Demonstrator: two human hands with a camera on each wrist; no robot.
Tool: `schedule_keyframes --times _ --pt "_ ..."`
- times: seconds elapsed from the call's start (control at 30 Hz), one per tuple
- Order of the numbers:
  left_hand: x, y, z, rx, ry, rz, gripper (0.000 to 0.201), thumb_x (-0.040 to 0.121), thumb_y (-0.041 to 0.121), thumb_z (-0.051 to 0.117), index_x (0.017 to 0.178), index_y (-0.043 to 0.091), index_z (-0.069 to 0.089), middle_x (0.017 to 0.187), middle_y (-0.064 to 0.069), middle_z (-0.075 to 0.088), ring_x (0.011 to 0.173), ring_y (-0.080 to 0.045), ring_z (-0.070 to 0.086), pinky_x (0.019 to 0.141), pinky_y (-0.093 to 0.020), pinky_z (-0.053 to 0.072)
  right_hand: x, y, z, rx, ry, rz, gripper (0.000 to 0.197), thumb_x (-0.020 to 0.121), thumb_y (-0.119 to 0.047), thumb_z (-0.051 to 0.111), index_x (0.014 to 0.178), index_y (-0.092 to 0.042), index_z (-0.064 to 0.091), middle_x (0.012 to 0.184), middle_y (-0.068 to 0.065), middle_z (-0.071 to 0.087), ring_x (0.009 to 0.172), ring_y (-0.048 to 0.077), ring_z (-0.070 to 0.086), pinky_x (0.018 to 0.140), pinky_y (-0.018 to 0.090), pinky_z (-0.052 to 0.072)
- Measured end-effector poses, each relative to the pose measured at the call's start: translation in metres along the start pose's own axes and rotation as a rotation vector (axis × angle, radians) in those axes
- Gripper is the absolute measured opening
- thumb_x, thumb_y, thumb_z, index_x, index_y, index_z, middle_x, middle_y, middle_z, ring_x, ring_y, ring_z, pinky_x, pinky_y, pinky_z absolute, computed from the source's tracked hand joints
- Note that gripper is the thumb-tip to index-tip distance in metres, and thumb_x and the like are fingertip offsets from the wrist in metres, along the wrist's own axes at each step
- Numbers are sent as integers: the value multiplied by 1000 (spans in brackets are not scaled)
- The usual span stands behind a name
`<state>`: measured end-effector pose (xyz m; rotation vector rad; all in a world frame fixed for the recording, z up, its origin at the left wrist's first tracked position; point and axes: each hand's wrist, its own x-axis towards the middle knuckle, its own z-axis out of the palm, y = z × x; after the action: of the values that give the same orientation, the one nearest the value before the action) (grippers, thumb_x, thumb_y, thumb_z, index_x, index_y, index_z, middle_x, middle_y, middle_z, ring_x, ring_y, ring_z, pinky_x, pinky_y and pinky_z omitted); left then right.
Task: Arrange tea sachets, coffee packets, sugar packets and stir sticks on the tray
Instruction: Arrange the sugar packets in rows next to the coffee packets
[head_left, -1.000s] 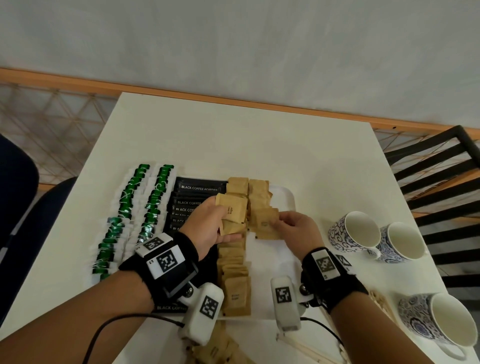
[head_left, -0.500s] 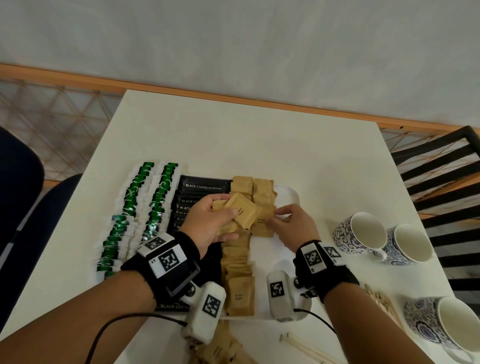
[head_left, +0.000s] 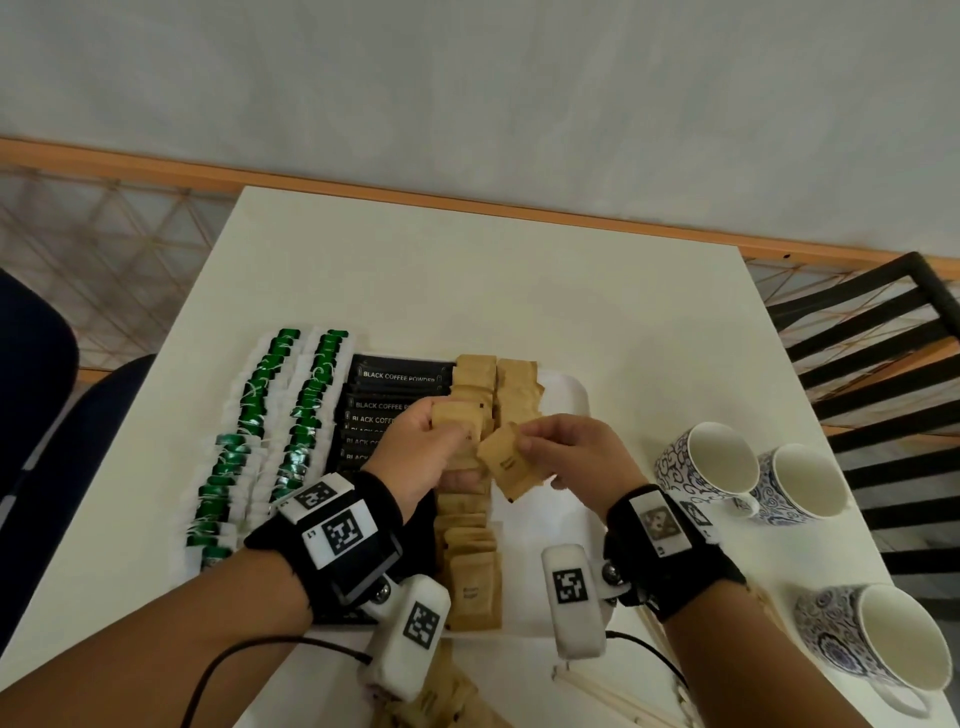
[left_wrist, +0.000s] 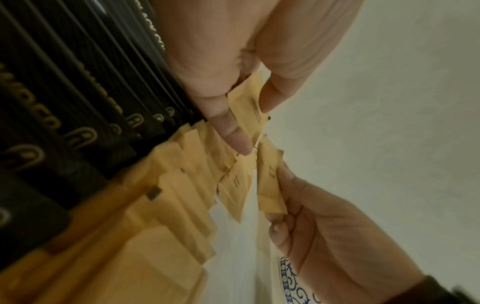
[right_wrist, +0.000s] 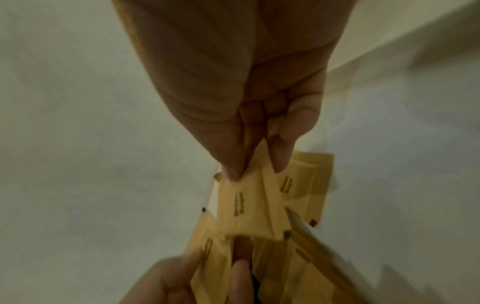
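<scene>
On the white tray (head_left: 571, 395) lie rows of green tea sachets (head_left: 270, 415), black coffee packets (head_left: 395, 376) and brown sugar packets (head_left: 472, 582). My left hand (head_left: 441, 441) holds a small bunch of brown sugar packets (head_left: 457, 421) above the tray's middle. My right hand (head_left: 535, 447) pinches one brown sugar packet (head_left: 506, 462) (left_wrist: 270, 185) (right_wrist: 246, 205), tilted, right beside the left hand's bunch. In the left wrist view my thumb and finger (left_wrist: 231, 129) pinch a packet (left_wrist: 249, 107) by its edge. Stir sticks (head_left: 623, 696) lie on the table near the front edge.
Three blue-patterned mugs (head_left: 711, 467) (head_left: 800, 483) (head_left: 893, 644) stand at the right of the white table (head_left: 467, 286). More loose sugar packets (head_left: 441, 701) lie at the front edge. A black slatted chair (head_left: 883, 353) stands at the right, a dark blue chair (head_left: 36, 395) at the left.
The right hand has drawn one sugar packet away from the left hand's bunch and lifted it off the row. Both hands sit slightly nearer to me than before.
</scene>
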<state>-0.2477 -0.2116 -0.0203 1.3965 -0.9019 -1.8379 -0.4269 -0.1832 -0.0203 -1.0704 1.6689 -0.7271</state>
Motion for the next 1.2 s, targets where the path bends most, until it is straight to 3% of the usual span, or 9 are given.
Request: schedule_keyframes --times 0.1,0.23,0.33,0.47,0.6,0.87,1.03,1.13,1.2 --pt "3 1 -6 -38 20 -13 35 93 -5 40 109 18 62 102 -10 67 86 -22 68 64 -32 59 -2 12 -4 66 99 81 7 86 -16 67 92 -13 67 76 2 68 58 9 59 53 22 48" --pt "4 1 -10 -25 11 28 38 94 -6 44 106 23 65 104 -7 70 93 -20 68 71 -30 59 -1 25 3 82 168 141 6 88 -13 63 93 -10 63 82 9 71 58 18 68 53 27 53" --pt "4 1 -10 1 15 68 31 93 -2 52 108 21 67 94 -3 73 80 -12 70 66 -27 59 2 29 8 -38 221 120 6 86 -17 63 92 -17 62 79 5 70 60 18 69 55 27 55" --pt "6 -1 -14 12 60 79 28 88 1 61 110 16 69 94 -5 74 74 -9 69 61 -23 55 6 34 13 -252 239 60 14 82 -27 63 94 -31 58 73 -1 67 71 15 66 71 34 55" --pt "5 -2 -15 0 62 41 31 91 1 57 117 14 66 100 -8 73 86 -18 69 78 -37 57 7 33 15 -279 239 33 16 83 -27 62 98 -30 57 71 -2 65 72 15 64 71 33 53" --pt "1 -2 -11 2 10 5 35 90 -5 55 113 19 64 104 -8 72 85 -17 70 68 -28 59 -3 19 13 -207 289 -92 17 89 -30 61 106 -27 58 68 -8 54 60 4 52 60 22 44" --pt "-4 2 0 102 -38 41 36 84 -2 66 114 19 65 95 -9 74 76 -15 68 70 -32 55 -13 -3 17 -173 128 -298 31 87 -38 64 117 -34 61 99 -13 61 79 -2 56 71 9 45" --pt "-7 5 6 133 -67 85 39 80 -6 69 113 15 61 88 -9 73 66 -6 68 56 -17 52 -13 -5 14 -224 10 -234 30 86 -29 66 116 -32 65 78 -15 59 68 -1 53 68 14 44" --pt "-9 5 8 162 -65 95 41 78 -3 72 113 15 59 85 -8 71 67 -8 67 56 -18 53 -15 -1 9 -160 -27 -172 24 85 -19 67 106 -30 70 68 -14 57 60 -3 53 61 13 42"
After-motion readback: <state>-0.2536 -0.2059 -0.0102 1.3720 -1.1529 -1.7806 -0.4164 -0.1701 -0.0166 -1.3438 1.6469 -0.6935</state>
